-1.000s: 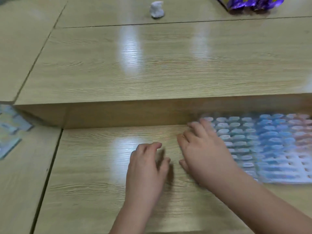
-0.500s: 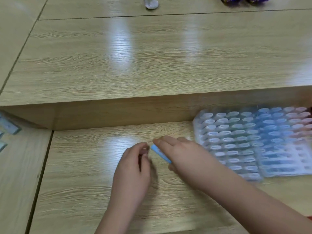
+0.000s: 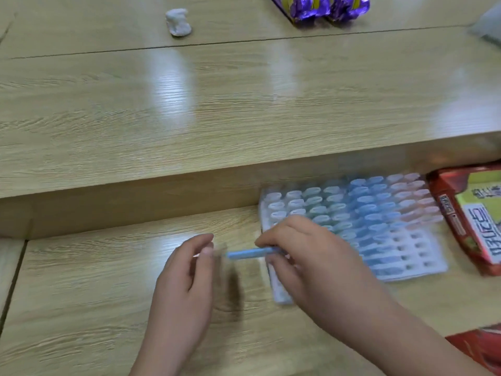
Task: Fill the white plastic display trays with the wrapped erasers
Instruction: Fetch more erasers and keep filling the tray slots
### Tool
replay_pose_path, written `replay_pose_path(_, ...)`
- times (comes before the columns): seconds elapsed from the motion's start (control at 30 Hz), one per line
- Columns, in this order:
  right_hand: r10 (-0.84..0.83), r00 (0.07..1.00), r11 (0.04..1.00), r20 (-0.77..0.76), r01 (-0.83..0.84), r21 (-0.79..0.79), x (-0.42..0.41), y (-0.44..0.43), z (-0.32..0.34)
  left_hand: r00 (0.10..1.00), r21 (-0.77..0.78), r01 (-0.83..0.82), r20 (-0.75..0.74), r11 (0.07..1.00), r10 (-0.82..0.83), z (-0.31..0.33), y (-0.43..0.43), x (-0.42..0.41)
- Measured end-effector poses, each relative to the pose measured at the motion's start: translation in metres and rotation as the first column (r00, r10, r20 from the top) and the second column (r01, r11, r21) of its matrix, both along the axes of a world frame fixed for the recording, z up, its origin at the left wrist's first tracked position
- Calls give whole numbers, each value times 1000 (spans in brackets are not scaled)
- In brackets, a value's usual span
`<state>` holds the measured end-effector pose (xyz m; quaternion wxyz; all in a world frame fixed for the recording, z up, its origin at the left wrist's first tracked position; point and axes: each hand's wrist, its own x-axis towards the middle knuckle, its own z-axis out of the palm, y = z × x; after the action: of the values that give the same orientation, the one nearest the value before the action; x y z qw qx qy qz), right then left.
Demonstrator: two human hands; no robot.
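A white plastic display tray (image 3: pixel 423 256) lies on the lower wooden desk at the right, most of its slots filled with white, teal, blue and pink wrapped erasers (image 3: pixel 360 204). Several slots near its front right stand unfilled. My right hand (image 3: pixel 301 251) hovers over the tray's left edge, pinching a long blue wrapped eraser (image 3: pixel 249 253) that points left. My left hand (image 3: pixel 189 270) is just left of it, fingers curled near the eraser's clear wrapper end; blur hides whether they touch it.
A raised wooden shelf (image 3: pixel 189 131) runs behind the desk. On it sit a crumpled white lump (image 3: pixel 178 23) and purple foil packs (image 3: pixel 330 6). A red and green packet (image 3: pixel 471 215) lies right of the tray, and another red item (image 3: pixel 479 348) shows at the bottom right.
My right hand left the tray area, picked up a blue eraser and now holds it level. The view has swung left and down, bringing the red packet into sight.
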<state>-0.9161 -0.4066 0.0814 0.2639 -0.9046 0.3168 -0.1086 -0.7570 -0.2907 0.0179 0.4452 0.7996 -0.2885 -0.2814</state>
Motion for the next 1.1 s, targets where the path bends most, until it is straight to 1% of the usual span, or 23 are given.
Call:
replay_pose_path(0.07, -105, 989, 993, 106, 98, 70, -35, -12, 8, 999, -35, 19, -30, 999, -20, 11, -12, -16)
replay_pose_path(0.1, -155, 976, 986, 152, 142, 93, -51, -18, 12, 999, -46, 46, -4, 998, -46, 15, -18, -25)
replay_pose_path(0.13, -204, 961, 977, 187, 186, 107, -67, -24, 15, 995, -48, 85, 56, 995, -82, 19, -24, -34)
replay_pose_path(0.2, -283, 932, 959, 226, 266, 101, -97, -36, 18, 958, -35, 182, 231, 983, -170, 26, -37, -55)
replay_pose_path(0.27, -341, 909, 940, 241, 336, 61, -125, -49, 17, 885, -35, 294, 388, 955, -258, 31, -51, -76)
replay_pose_path(0.33, -385, 889, 921, 247, 387, 43, -149, -61, 15, 795, -20, 415, 495, 910, -352, 32, -66, -97)
replay_pose_path(0.47, -438, 861, 898, 259, 432, 80, -179, -77, 3, 635, 62, 574, 595, 816, -492, 29, -98, -134)
replay_pose_path(0.57, -403, 889, 912, 216, 409, 19, -189, -85, -12, 574, 135, 623, 590, 770, -568, 23, -114, -149)
replay_pose_path(0.7, -332, 922, 940, 199, 342, -15, -189, -92, -33, 482, 259, 591, 645, 764, -592, 16, -120, -158)
replay_pose_path(0.8, -281, 936, 957, 210, 291, -17, -187, -96, -42, 475, 253, 576, 670, 777, -570, 12, -120, -160)
replay_pose_path(0.9, -205, 966, 968, 156, 224, -112, -188, -101, -46, 468, 253, 565, 686, 785, -557, 11, -119, -161)
replay_pose_path(1.0, -122, 990, 974, 76, 134, -184, -187, -102, -49, 437, 281, 558, 700, 781, -565, 9, -119, -162)
replay_pose_path(1.1, -60, 996, 968, 63, 74, -240, -185, -99, -51, 420, 308, 554, 698, 773, -580, 10, -118, -162)
